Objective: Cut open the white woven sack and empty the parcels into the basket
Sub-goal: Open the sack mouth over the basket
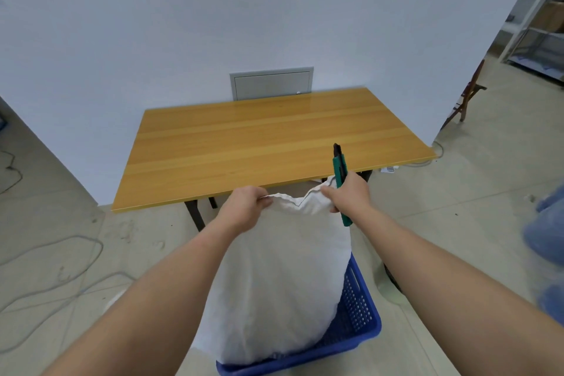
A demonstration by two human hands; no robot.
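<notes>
Blue perforated basket (360,311) under bulging white woven sack (274,293); left hand (244,207) pinching its seam, right hand (349,194) clasping seam plus green utility knife (341,174).

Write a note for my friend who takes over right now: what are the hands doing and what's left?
Left hand: gripping the sack's top edge.
Right hand: pinching the other corner, also holding a green utility knife, tip pointing up.
The white woven sack stands full in the blue basket, in front of the wooden table.
Done: sack placed in basket. No cut shows.
Left: cut it open, empty the parcels.
</notes>
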